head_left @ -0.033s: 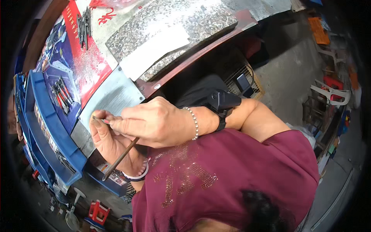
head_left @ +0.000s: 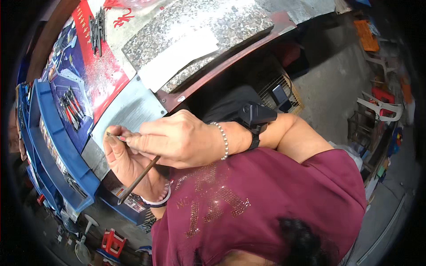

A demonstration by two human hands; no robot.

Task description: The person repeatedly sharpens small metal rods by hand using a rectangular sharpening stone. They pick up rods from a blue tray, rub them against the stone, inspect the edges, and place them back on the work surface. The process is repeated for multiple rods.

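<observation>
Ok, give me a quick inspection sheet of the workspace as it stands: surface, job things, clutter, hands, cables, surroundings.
Surface: grey metal sheet on a speckled bench top, partly covered by a red and blue printed mat.
Job's things: thin metal rod held across both hands.
Clutter: small tools on the mat; blue tray at the bench edge.
Hands: left hand under the rod; right hand pinching its upper end.
Cables: nothing seen.
Surroundings: plastic chair, wire crate, concrete floor.
</observation>
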